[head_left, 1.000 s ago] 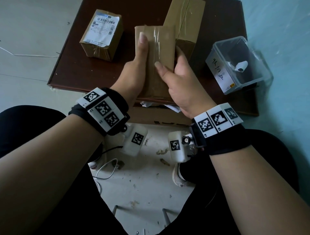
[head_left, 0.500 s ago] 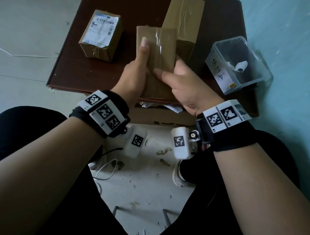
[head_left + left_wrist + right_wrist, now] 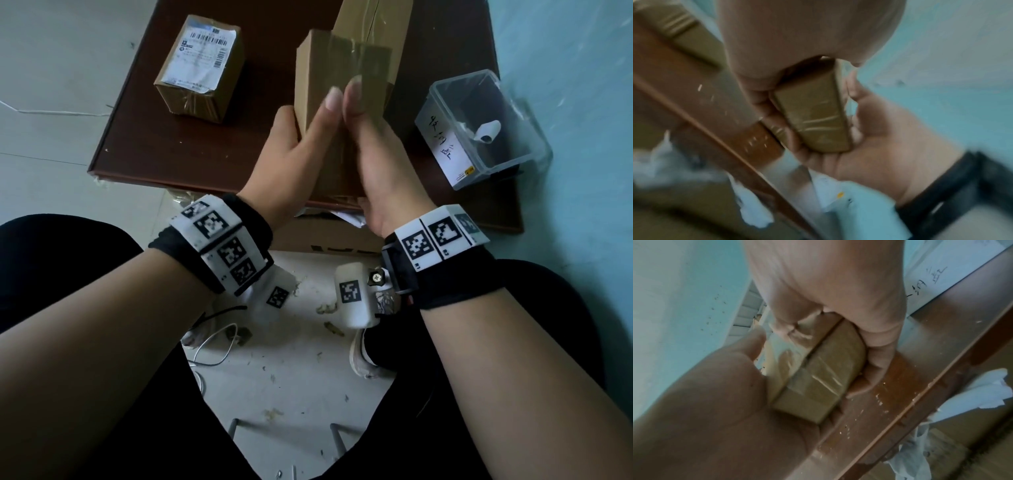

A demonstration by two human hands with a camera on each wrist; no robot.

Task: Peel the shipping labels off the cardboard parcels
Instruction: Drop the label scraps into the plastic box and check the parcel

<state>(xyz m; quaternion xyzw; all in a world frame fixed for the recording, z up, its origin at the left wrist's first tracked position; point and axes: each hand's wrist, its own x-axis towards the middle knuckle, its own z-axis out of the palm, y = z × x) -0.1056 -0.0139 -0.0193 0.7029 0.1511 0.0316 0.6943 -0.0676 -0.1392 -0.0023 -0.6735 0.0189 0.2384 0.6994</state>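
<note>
Parcel newly tilted; underside hidden.

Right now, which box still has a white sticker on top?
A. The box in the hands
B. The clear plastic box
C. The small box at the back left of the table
C: the small cardboard parcel carries a white barcoded shipping label on top.
</note>
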